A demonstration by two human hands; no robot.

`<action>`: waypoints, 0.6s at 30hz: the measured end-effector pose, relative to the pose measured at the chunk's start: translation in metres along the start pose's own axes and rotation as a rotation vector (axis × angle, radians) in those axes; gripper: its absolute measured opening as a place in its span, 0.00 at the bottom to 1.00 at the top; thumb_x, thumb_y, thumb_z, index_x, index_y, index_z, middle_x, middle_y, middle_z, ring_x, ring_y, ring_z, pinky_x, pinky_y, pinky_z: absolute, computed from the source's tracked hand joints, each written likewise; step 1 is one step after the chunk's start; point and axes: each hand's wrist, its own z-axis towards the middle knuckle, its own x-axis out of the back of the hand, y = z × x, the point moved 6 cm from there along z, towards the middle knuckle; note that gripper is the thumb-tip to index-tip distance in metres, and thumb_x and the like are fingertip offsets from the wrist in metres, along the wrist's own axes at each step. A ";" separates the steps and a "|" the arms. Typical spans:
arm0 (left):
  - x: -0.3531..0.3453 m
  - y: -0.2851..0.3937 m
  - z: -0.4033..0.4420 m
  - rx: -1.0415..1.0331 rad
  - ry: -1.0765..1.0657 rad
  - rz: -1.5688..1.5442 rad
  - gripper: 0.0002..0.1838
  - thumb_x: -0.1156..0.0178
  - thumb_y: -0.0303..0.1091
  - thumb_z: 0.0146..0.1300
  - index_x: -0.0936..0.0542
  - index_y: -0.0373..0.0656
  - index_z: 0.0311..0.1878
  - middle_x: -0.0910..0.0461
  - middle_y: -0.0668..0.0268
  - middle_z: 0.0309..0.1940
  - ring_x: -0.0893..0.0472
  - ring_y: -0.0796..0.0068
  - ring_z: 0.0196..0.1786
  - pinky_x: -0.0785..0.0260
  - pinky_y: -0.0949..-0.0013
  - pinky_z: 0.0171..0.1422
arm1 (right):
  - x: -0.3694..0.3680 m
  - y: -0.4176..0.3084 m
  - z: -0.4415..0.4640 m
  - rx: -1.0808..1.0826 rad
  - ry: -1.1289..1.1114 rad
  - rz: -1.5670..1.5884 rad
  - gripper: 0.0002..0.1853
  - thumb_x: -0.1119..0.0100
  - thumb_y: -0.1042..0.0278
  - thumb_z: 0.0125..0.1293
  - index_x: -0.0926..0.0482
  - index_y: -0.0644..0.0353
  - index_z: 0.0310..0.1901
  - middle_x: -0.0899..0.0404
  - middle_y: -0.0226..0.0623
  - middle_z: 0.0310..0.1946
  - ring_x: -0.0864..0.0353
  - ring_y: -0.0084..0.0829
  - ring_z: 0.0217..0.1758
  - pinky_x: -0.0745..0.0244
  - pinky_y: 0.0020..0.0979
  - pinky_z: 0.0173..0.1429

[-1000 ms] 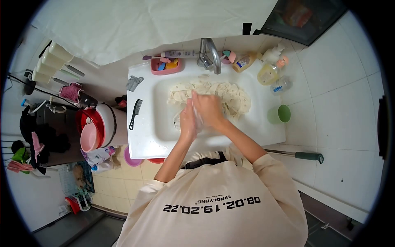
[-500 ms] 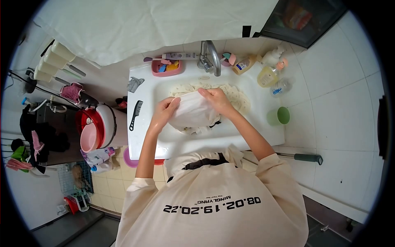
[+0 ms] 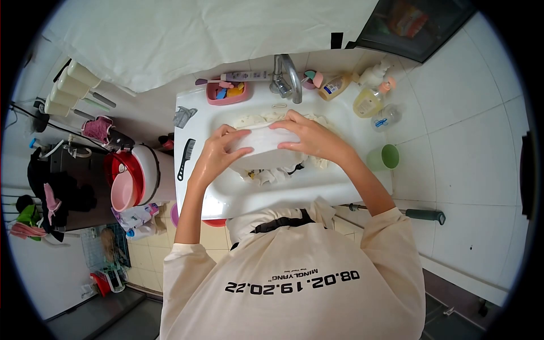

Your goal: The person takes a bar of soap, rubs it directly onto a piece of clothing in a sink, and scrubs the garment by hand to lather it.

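Note:
A white cloth (image 3: 264,143) is stretched between my two hands above the sink (image 3: 226,187). My left hand (image 3: 220,152) pinches its left end between thumb and fingers. At the right end, my right hand (image 3: 303,136) grips the cloth the same way. Below and behind it lies a heap of cream patterned laundry (image 3: 323,127) in the basin, partly hidden by my hands and the cloth. The chrome faucet (image 3: 296,85) rises at the back of the sink; no water stream shows.
On the left rim are a black comb (image 3: 186,160), a grey cloth (image 3: 184,117) and a pink tray (image 3: 229,101) of small items. Several bottles, among them a yellow soap bottle (image 3: 368,102), and a green cup (image 3: 390,156) line the right side. Pink basins (image 3: 123,191) stand at far left.
The cloth has gone from hanging spread out to a narrower, folded band. My hands have shifted their grip, thumbs now below and fingers above, and my right hand is slightly lower.

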 end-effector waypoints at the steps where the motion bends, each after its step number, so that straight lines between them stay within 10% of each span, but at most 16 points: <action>1: -0.001 -0.002 0.000 0.001 0.000 0.000 0.10 0.43 0.27 0.51 0.23 0.42 0.39 0.31 0.63 0.28 0.31 0.70 0.26 0.36 0.72 0.33 | -0.001 0.001 -0.001 -0.034 -0.009 -0.048 0.11 0.45 0.67 0.53 0.25 0.60 0.37 0.35 0.36 0.34 0.29 0.35 0.35 0.34 0.31 0.41; 11: -0.006 -0.016 -0.003 -0.127 0.075 -0.226 0.08 0.47 0.31 0.56 0.29 0.35 0.33 0.32 0.67 0.28 0.32 0.76 0.32 0.38 0.75 0.36 | -0.006 0.012 0.002 0.156 0.166 0.182 0.06 0.48 0.68 0.57 0.29 0.61 0.32 0.33 0.32 0.30 0.30 0.29 0.35 0.35 0.28 0.42; 18: -0.032 -0.039 0.001 0.136 0.136 -0.641 0.10 0.56 0.38 0.63 0.32 0.43 0.31 0.39 0.75 0.26 0.41 0.88 0.30 0.46 0.83 0.34 | -0.041 0.037 0.014 -0.168 0.297 0.846 0.05 0.52 0.69 0.61 0.33 0.61 0.34 0.38 0.25 0.22 0.40 0.16 0.26 0.43 0.20 0.29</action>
